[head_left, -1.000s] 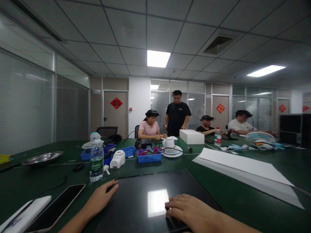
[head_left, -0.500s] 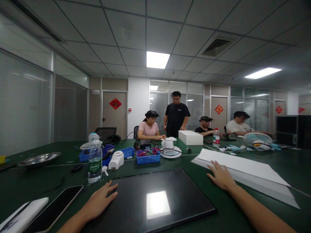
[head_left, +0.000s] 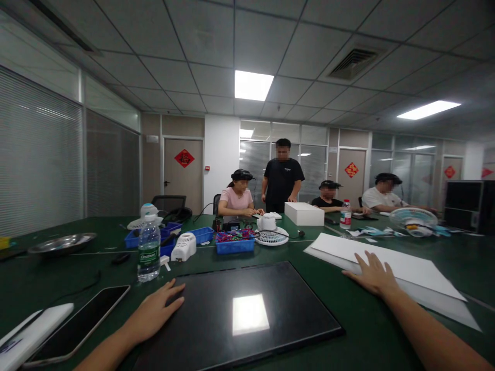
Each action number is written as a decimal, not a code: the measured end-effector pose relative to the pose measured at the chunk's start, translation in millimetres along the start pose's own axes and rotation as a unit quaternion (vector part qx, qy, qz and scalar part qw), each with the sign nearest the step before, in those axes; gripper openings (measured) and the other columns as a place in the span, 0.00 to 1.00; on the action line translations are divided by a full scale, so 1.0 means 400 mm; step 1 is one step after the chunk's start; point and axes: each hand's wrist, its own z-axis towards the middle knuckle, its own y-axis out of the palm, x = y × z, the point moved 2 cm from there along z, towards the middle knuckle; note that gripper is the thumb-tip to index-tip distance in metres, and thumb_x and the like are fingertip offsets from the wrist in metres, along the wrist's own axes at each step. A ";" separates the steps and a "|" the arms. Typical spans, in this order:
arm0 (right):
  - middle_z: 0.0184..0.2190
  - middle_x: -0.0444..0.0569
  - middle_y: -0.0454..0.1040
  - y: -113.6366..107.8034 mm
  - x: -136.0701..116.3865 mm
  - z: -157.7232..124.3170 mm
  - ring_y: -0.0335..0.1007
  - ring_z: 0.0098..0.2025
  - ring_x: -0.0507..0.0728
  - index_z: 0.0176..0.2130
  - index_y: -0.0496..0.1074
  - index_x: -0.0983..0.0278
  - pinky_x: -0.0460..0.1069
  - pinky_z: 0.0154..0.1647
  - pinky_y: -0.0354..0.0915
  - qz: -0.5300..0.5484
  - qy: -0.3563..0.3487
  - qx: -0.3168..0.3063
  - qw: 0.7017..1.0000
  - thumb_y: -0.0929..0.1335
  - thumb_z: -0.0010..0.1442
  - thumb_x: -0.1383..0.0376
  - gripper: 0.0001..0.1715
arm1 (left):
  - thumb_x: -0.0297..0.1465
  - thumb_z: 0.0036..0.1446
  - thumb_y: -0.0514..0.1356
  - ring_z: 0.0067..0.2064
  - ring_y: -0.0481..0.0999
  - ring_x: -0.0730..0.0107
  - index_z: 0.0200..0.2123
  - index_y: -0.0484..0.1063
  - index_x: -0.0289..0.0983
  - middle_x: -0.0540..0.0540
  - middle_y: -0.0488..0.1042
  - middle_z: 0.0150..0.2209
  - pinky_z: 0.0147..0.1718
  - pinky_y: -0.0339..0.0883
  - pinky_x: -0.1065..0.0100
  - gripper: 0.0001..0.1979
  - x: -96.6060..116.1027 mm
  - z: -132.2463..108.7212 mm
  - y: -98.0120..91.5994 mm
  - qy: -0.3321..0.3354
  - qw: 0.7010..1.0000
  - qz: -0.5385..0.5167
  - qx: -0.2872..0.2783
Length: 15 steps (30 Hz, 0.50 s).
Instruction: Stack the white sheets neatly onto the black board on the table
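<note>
A flat black display panel point(head_left: 209, 314) lies on the green table in front of me, with a ceiling light mirrored in it. My left hand point(head_left: 158, 306) rests at the panel's left edge, fingers stretched out, holding nothing. To the right, my right hand point(head_left: 373, 275) is spread over the near left part of some white sheets point(head_left: 406, 263). Its fingers are apart, with nothing gripped; whether the palm presses on the sheets I cannot tell.
Left of my left hand are a water bottle point(head_left: 149, 252) and a phone point(head_left: 81, 324). Beyond the panel stand a blue bin point(head_left: 235, 246) of wires, white fan parts point(head_left: 184, 247) and a white box point(head_left: 304, 214). A metal tray point(head_left: 62, 245) lies far left. Several people are across the table.
My right hand has shifted right, further over the white sheets. The left hand stays by the panel's edge. The whole view has tilted slightly.
</note>
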 end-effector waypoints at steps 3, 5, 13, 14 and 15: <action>0.65 0.69 0.57 0.010 0.024 0.019 0.53 0.64 0.80 0.67 0.57 0.66 0.78 0.57 0.49 0.005 0.015 -0.035 0.999 0.55 0.48 0.26 0.66 | 0.51 0.60 0.51 0.68 0.58 0.50 0.62 0.68 0.42 0.40 0.58 0.69 0.65 0.52 0.49 0.32 -0.003 0.011 0.006 -0.005 1.000 -0.001 -0.002; 0.61 0.69 0.63 0.009 0.024 0.025 0.60 0.60 0.80 0.66 0.60 0.66 0.77 0.53 0.55 0.007 -0.001 -0.044 0.999 0.54 0.51 0.27 0.62 | 0.51 0.60 0.51 0.69 0.57 0.51 0.63 0.67 0.42 0.40 0.58 0.69 0.66 0.51 0.50 0.33 -0.005 0.020 0.014 -0.004 1.000 0.000 -0.005; 0.61 0.61 0.65 -0.035 -0.036 -0.033 0.61 0.62 0.65 0.58 0.70 0.67 0.56 0.62 0.56 0.013 -0.138 -0.041 0.990 0.59 0.66 0.49 0.32 | 0.53 0.55 0.55 0.64 0.67 0.46 0.53 0.78 0.43 0.41 0.70 0.63 0.62 0.59 0.51 0.30 0.024 0.013 0.001 -0.021 1.000 0.001 0.023; 0.61 0.61 0.65 -0.045 -0.045 -0.045 0.62 0.62 0.64 0.60 0.67 0.68 0.57 0.62 0.57 0.011 -0.136 -0.041 0.990 0.60 0.67 0.51 0.32 | 0.54 0.55 0.55 0.62 0.69 0.45 0.51 0.79 0.43 0.40 0.71 0.61 0.61 0.61 0.50 0.30 0.030 0.007 -0.005 -0.023 0.999 0.003 0.025; 0.59 0.61 0.66 -0.056 -0.057 -0.058 0.64 0.60 0.64 0.61 0.66 0.68 0.58 0.61 0.59 0.008 -0.134 -0.044 0.990 0.61 0.68 0.52 0.31 | 0.54 0.54 0.55 0.61 0.70 0.45 0.50 0.80 0.43 0.41 0.73 0.60 0.60 0.62 0.51 0.29 0.034 0.000 -0.012 -0.023 0.999 0.004 0.027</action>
